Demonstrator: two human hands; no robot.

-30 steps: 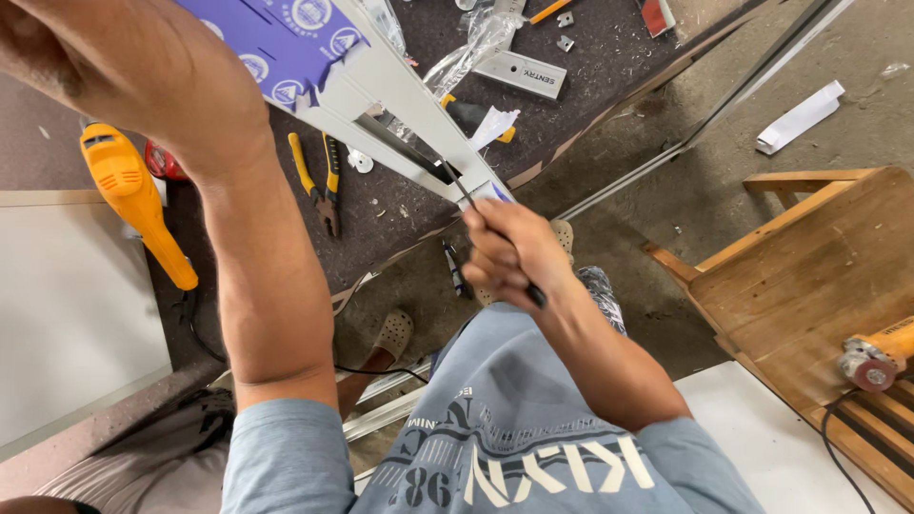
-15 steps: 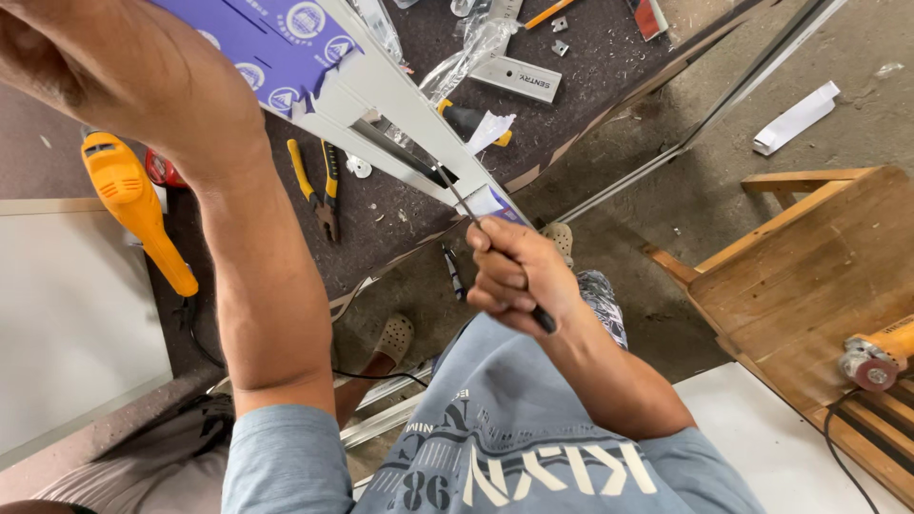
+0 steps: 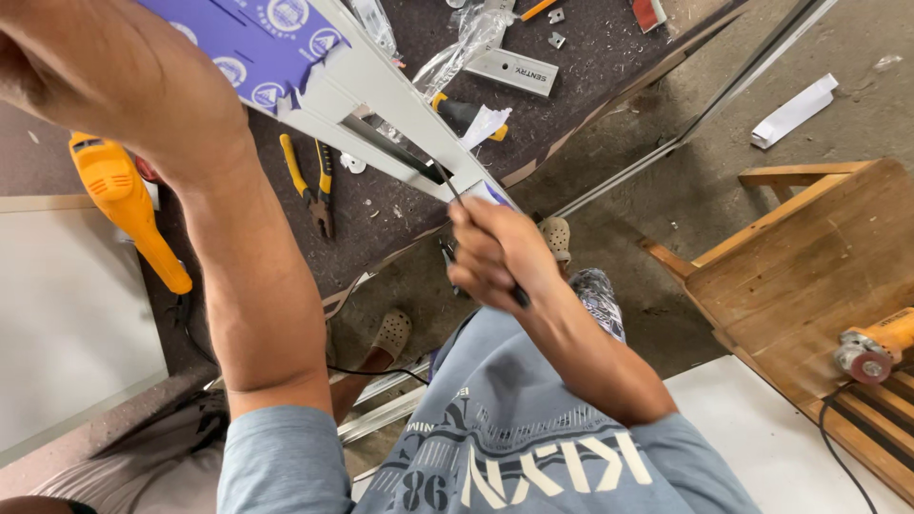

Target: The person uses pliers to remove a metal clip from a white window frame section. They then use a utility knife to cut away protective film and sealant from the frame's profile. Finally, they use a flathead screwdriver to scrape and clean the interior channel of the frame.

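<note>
Since a second ago the right hand [image 3: 500,257] has shifted slightly along the end of the grey metal profile [image 3: 381,114], its thin dark tool [image 3: 447,181] still angled up into the profile's channel. The fingers are curled shut round the tool's handle — a tight fist. The profile slants from upper left down to the hand, partly covered by a purple protective film [image 3: 257,48]. The left hand [image 3: 105,86] fills the upper left, close to the camera, at the profile's upper end; whether it grips cannot be told. Below, on the dark mat [image 3: 609,57], lie yellow-handled pliers [image 3: 309,181] and a clear plastic bag [image 3: 462,43]. A yellow power tool [image 3: 129,205] sits left — a wooden stool [image 3: 809,266] and an angle grinder [image 3: 871,347] right.
</note>
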